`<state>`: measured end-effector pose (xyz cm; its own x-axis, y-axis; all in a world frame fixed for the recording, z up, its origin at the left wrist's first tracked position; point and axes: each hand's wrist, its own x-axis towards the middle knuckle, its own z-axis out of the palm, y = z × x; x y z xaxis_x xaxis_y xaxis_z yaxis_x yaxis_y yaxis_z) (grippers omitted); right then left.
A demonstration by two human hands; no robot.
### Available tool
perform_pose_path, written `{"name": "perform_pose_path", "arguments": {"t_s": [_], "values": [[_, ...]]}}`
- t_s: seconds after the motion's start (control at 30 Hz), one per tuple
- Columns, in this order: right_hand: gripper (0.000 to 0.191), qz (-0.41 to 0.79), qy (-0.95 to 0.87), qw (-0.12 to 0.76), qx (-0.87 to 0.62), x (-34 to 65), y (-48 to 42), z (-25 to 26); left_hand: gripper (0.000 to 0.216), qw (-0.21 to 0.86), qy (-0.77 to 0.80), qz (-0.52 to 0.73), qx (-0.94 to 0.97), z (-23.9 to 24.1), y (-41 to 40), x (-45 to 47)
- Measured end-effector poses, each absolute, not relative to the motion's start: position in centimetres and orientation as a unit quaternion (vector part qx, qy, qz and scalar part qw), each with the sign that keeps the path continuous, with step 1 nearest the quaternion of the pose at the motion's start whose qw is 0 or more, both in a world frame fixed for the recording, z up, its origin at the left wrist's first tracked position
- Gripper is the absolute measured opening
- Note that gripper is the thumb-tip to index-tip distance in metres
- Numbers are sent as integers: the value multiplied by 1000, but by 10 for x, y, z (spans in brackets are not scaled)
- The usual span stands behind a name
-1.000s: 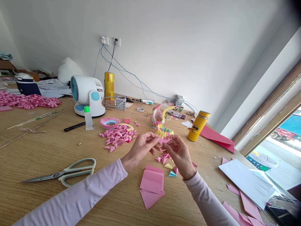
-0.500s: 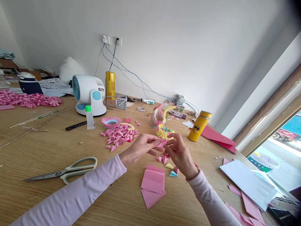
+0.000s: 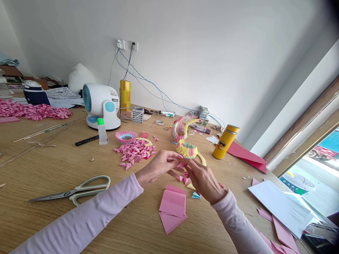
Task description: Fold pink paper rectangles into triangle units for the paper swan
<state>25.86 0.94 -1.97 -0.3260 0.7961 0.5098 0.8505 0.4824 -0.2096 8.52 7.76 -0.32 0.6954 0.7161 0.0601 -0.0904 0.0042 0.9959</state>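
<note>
Both hands meet above the table around a small piece of folded pink paper [image 3: 181, 164], largely covered by the fingers. My left hand [image 3: 159, 164] pinches it from the left. My right hand [image 3: 203, 176] closes on it from the right, fingertips against those of the left. Just beyond stands a yellow folded-paper ring [image 3: 186, 149] with a curved yellow strip [image 3: 202, 159] beside it. Under the hands lie a few pink folded triangles [image 3: 183, 178], a cream one and a blue one [image 3: 196, 195]. Nearer me is a stack of pink paper sheets [image 3: 172, 204].
Scissors [image 3: 71, 192] lie at the left. A pile of pink triangles [image 3: 135, 151], a pink paper bowl [image 3: 126, 137], a glue bottle [image 3: 102, 132] and a fan [image 3: 102, 106] stand farther back. At right are a yellow flask [image 3: 225, 141] and white papers [image 3: 280, 206].
My right hand's raised fingers have come down and leftward onto the pink paper, uncovering the curved yellow strip. My left hand has stayed nearly in place.
</note>
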Motion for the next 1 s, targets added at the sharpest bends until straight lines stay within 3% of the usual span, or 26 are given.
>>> {"name": "perform_pose_path", "arguments": {"t_s": [0.27,0.63,0.77,1.0], "values": [[49,-65,-834,255,-485,264,11,-23,36,668,244,299,637,-7,79,84],[34,-67,-830,249,-495,262,9,-27,39,659,273,302,633,-5,80,83],[19,-46,-793,297,-530,254,10,-30,37,653,268,292,645,-6,80,83],[15,76,-733,394,-549,236,7,-31,36,612,280,334,660,-15,82,87]]}}
